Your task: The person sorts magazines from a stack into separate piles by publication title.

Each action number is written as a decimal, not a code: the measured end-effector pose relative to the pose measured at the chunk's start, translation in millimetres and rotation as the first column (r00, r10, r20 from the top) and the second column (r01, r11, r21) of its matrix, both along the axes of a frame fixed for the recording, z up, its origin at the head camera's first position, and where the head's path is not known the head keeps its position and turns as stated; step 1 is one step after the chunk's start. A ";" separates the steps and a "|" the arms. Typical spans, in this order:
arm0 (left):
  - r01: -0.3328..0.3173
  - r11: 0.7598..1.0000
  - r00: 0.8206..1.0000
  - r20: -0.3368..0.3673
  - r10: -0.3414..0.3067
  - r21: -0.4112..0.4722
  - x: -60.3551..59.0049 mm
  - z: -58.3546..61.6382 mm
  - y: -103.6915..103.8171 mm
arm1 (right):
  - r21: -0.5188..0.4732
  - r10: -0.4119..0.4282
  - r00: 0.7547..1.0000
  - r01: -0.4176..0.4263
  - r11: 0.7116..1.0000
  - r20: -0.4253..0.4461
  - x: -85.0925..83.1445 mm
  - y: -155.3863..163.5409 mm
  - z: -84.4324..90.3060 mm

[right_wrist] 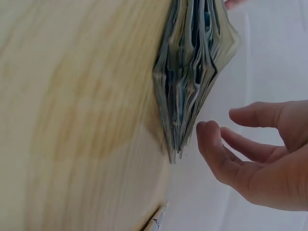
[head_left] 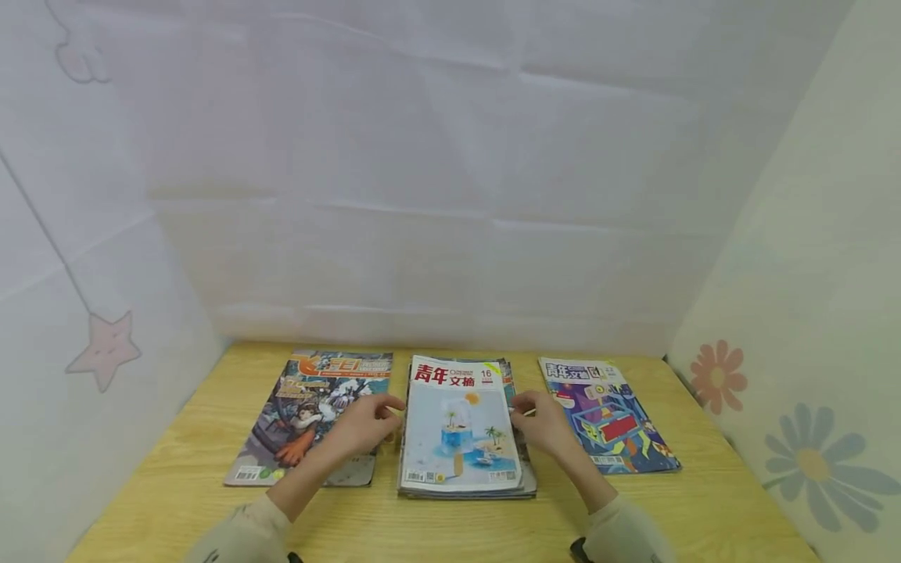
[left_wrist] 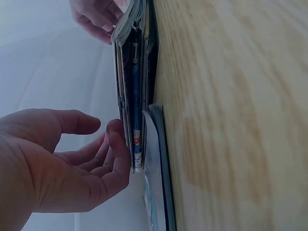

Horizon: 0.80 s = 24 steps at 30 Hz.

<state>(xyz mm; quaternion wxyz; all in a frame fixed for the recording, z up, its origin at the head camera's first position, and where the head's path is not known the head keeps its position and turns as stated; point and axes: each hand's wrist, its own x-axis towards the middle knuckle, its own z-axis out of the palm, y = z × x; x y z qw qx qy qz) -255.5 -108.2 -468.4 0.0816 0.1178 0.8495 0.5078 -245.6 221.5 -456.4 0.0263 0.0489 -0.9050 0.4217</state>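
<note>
Hands flank the magazine stack [head_left: 464, 426]: left hand [head_left: 362, 428] and right hand [head_left: 542, 426], grips loosely open, holding nothing.

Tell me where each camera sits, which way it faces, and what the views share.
Head: looks forward and down at the table; both forearms, left hand and right hand flank the middle stack.
Left wrist: beside the left hand, looks along the stack's edge.
Right wrist: beside the right hand, faces the fanned pages.
Shared: the stack appears in all three.
</note>
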 end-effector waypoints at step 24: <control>-0.025 0.999 0.996 0.090 0.022 0.034 7.2 -0.9 15.0 | 0.043 0.033 0.985 -0.040 0.998 0.167 0.6 -2.1 -3.5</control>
